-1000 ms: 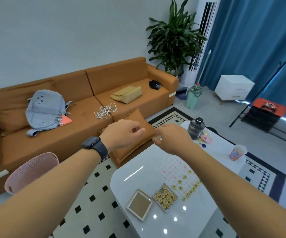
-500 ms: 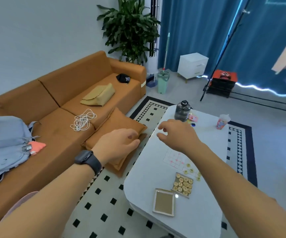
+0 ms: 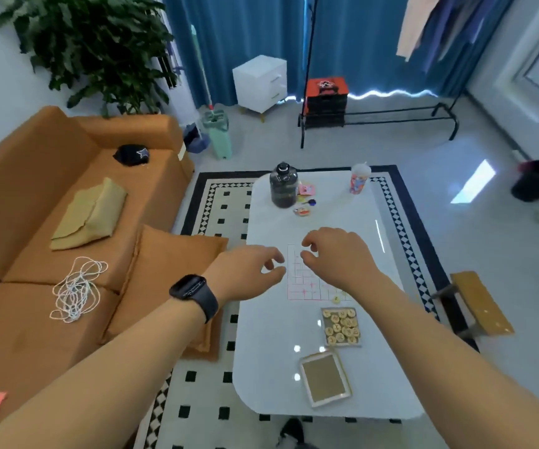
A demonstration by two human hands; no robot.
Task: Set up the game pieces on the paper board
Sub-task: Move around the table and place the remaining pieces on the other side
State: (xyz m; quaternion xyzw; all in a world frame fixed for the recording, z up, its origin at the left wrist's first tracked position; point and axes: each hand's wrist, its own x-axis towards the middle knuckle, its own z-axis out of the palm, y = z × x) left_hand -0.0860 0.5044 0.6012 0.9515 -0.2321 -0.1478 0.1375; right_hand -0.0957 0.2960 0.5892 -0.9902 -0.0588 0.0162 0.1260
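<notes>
A white paper board [image 3: 304, 283] with red grid lines lies on the white table [image 3: 274, 351]. Just below it stands a small open box [image 3: 341, 326] filled with several round yellow game pieces. One loose piece [image 3: 336, 299] lies at the board's near edge. The box's lid [image 3: 325, 378] rests upside down nearer to me. My left hand [image 3: 245, 270], a black watch on its wrist, hovers at the board's left edge with loosely curled fingers, holding nothing. My right hand [image 3: 334, 251] hangs over the board, fingers loosely curled and empty, hiding part of it.
A dark water jug [image 3: 283, 185], small colourful trinkets [image 3: 305, 199] and a patterned cup [image 3: 359, 179] stand at the table's far end. An orange sofa [image 3: 51, 238] with cushions and a white cord lies to the left. A wooden stool [image 3: 479, 303] stands right of the table.
The view has swung right and down onto the table. Both hands have come from over the sofa cushion to above the paper board, and their fingers have loosened.
</notes>
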